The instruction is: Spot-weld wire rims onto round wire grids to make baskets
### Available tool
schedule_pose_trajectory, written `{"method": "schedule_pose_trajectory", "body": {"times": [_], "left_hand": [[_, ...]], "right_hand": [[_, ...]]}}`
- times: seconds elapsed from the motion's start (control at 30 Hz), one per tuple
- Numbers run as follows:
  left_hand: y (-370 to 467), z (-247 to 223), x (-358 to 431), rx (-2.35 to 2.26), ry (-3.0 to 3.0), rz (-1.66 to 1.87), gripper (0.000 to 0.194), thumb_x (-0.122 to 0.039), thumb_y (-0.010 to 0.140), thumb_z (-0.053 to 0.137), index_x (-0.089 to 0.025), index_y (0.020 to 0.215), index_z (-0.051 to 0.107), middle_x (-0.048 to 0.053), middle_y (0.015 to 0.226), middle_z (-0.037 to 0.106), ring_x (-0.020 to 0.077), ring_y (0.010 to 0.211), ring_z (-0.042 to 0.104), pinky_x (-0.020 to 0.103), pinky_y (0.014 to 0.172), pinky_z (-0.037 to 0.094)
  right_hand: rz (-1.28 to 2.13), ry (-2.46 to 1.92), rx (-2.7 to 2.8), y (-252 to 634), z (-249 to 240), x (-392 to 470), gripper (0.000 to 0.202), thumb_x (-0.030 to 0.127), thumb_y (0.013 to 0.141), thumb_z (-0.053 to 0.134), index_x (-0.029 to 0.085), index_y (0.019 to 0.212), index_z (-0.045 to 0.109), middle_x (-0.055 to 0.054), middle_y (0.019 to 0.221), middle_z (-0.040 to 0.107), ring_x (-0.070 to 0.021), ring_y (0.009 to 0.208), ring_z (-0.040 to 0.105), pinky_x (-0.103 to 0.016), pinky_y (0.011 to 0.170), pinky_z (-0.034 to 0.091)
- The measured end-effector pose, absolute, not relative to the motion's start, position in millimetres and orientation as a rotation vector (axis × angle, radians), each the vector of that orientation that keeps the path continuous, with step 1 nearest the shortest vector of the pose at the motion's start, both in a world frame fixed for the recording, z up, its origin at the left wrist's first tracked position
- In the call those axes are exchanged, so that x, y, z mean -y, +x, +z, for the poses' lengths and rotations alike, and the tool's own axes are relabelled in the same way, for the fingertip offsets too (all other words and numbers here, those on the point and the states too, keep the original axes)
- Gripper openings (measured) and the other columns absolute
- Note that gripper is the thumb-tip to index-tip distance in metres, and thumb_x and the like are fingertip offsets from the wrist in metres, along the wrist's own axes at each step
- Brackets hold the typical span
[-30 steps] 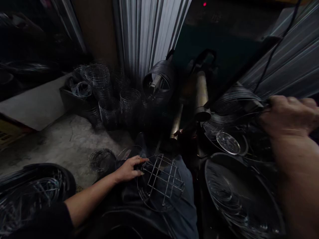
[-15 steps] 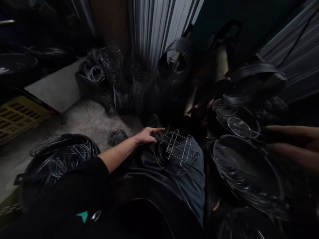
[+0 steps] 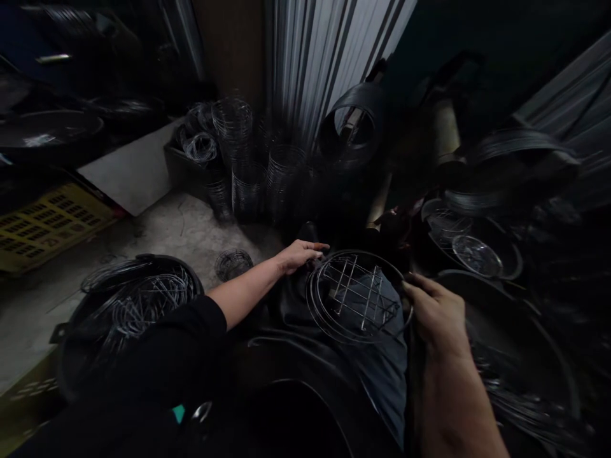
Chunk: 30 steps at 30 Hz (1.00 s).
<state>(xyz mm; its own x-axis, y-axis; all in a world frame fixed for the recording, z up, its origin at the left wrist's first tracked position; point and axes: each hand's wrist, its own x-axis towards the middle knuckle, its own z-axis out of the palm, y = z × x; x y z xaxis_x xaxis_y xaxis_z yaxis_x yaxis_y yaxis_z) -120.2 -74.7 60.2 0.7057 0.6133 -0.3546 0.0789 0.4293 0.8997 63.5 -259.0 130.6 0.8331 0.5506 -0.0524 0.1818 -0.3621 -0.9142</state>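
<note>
My left hand (image 3: 300,256) is closed at the left edge of a round wire grid rack (image 3: 365,296), index finger stretched along the top. The rack lies over my jeans-covered leg (image 3: 384,375), its crossed wires uppermost. My right hand (image 3: 440,313) pinches the right side of a larger wire ring (image 3: 365,252). That ring lies over and around the rack, its left side close to my left fingers. Whether the ring touches the rack all round I cannot tell. Dim light hides the fingertips.
A black tub (image 3: 198,280) of tangled wire parts stands at left, a yellow crate (image 3: 52,222) beyond it. Stacked wire rings (image 3: 286,168) and a wire coil (image 3: 365,95) are ahead. To the right are a dark basin (image 3: 539,318) with wire rings and a smaller pan (image 3: 513,257).
My right hand has come in from the far right with a wire ring and brought it over the rack. My left hand keeps its place at the rack; the view has shifted slightly left.
</note>
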Motion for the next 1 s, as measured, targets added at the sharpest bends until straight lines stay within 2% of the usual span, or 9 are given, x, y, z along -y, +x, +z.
{"method": "schedule_pose_trajectory", "body": {"times": [0.07,0.17,0.3,0.47,0.7,0.87,0.93,1.0], "left_hand": [[-113.0,60.7,71.6,-0.742,1.101,0.369,0.039,-0.008,0.075,0.06,-0.01,0.114,0.065,0.004,0.072,0.068,0.0049,0.049,0.054,0.016,0.046,0.039],[-100.0,58.6,67.6,-0.725,1.123,0.362,0.044,-0.004,0.071,0.061,-0.011,0.114,0.064,0.001,0.07,0.067,0.0039,0.048,0.052,0.015,0.046,0.039],[-85.6,54.3,65.0,-0.682,1.15,0.351,0.059,0.004,0.062,0.062,-0.013,0.118,0.061,0.0,0.077,0.067,0.0053,0.055,0.057,0.017,0.052,0.044],[-77.4,51.7,64.6,-0.666,1.187,0.329,0.064,0.007,0.06,0.058,-0.012,0.121,0.059,0.001,0.077,0.067,0.0063,0.056,0.058,0.019,0.054,0.046],[-79.4,47.3,62.8,-0.669,1.262,0.243,0.073,0.01,0.058,0.053,-0.013,0.127,0.055,0.003,0.083,0.07,0.0073,0.058,0.06,0.018,0.055,0.048],[-88.6,44.6,60.0,-0.602,1.397,0.176,0.072,0.005,0.06,0.061,-0.013,0.129,0.053,0.008,0.099,0.071,0.0146,0.082,0.067,0.022,0.069,0.053],[-93.6,46.6,55.5,-0.549,1.486,0.099,0.072,0.003,0.061,0.063,-0.013,0.13,0.052,0.009,0.107,0.07,0.0173,0.095,0.066,0.025,0.079,0.053],[-100.1,50.6,49.8,-0.461,1.568,-0.013,0.077,0.002,0.061,0.064,-0.017,0.133,0.048,0.007,0.118,0.066,0.0181,0.106,0.062,0.026,0.088,0.05]], "right_hand": [[0.477,-1.872,0.386,74.1,95.7,264.9,0.044,0.035,0.046,0.073,0.01,0.082,0.071,-0.003,0.058,0.063,-0.0145,0.048,0.054,-0.025,0.044,0.043],[0.584,-1.773,0.249,77.2,72.0,279.5,0.046,0.037,0.042,0.076,0.013,0.081,0.07,-0.003,0.065,0.066,-0.0163,0.053,0.058,-0.026,0.046,0.047],[0.704,-1.704,0.132,80.1,68.9,290.2,0.049,0.032,0.039,0.08,0.015,0.083,0.07,-0.002,0.064,0.066,-0.0148,0.049,0.057,-0.023,0.041,0.044],[0.797,-1.684,0.081,86.6,64.7,292.2,0.045,0.023,0.034,0.078,0.015,0.078,0.07,-0.003,0.065,0.066,-0.0147,0.05,0.058,-0.022,0.04,0.045],[0.856,-1.778,0.162,83.2,63.2,296.3,0.047,0.021,0.04,0.074,0.014,0.086,0.072,-0.003,0.068,0.067,-0.014,0.053,0.058,-0.023,0.045,0.047],[0.914,-1.916,0.291,87.5,68.6,302.0,0.048,0.023,0.045,0.071,0.012,0.092,0.073,-0.002,0.062,0.066,-0.0122,0.046,0.052,-0.022,0.039,0.04],[0.971,-1.956,0.324,91.8,72.0,305.5,0.046,0.023,0.046,0.072,0.011,0.089,0.074,-0.001,0.058,0.064,-0.0112,0.042,0.049,-0.022,0.037,0.038],[1.089,-1.974,0.396,95.6,74.7,310.0,0.052,0.023,0.044,0.076,0.01,0.095,0.073,-0.001,0.057,0.064,-0.0116,0.042,0.05,-0.022,0.038,0.039]]}}
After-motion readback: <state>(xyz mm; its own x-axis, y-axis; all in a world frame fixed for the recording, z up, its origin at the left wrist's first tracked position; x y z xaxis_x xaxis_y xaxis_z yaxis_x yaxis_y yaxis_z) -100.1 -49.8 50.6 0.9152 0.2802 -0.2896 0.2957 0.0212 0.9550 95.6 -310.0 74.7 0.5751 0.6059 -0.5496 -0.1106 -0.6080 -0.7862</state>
